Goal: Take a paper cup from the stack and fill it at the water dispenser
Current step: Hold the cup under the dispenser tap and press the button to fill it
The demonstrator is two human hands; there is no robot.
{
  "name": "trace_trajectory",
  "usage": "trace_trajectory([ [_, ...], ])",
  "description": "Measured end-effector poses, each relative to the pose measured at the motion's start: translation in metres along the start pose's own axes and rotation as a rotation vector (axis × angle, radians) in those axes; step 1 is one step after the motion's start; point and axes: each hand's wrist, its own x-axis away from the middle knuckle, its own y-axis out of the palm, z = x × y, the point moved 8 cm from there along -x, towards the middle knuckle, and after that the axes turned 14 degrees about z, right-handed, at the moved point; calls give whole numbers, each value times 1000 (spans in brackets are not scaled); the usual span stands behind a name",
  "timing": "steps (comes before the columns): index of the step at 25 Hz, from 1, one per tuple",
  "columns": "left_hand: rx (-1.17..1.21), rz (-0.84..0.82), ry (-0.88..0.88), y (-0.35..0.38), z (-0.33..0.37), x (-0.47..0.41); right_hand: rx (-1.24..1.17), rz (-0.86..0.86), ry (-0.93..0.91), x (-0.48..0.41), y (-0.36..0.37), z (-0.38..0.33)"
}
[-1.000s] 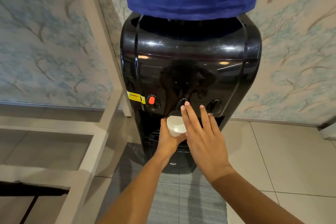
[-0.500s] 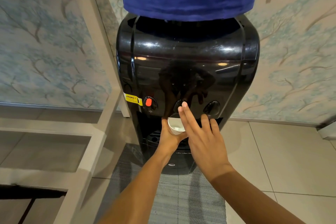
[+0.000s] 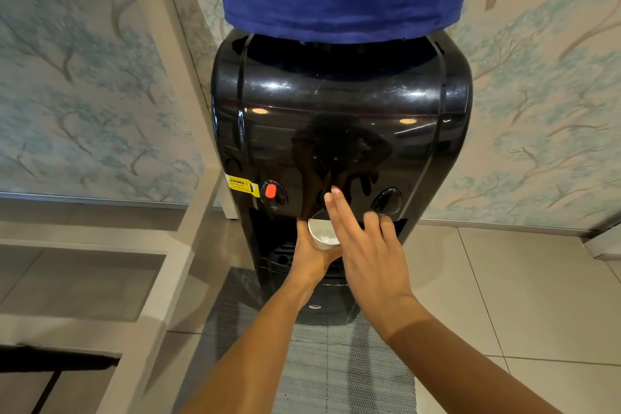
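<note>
Tree-patterned wallpaper is backing the black water dispenser. My paper cup is sitting under the dispenser's middle tap, and my left hand is clamping its grip around the cup from below. My right hand is reaching over the cup, fingers apart and pressing the dispenser's middle button, between the red tap and the black one.
</note>
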Motion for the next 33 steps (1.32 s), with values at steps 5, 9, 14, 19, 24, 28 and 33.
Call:
trace_trajectory([
  [5,-31,2,22,4,3,1,0,4,12,-3,-3,1],
  [9,-45,2,29,6,4,0,-12,-28,8,-3,0,1],
  [14,-63,-3,30,7,5,1,-38,-101,-12,-1,8,-2],
  [19,-53,-4,37,6,7,3,-67,-125,-1,0,9,-3],
  [24,-53,-9,35,5,8,4,-41,-83,1,0,6,-3],
  [28,-43,-13,32,5,10,5,-45,-94,7,0,6,-3],
  [33,-42,-2,36,3,9,5,-37,-87,0,-1,6,-3],
])
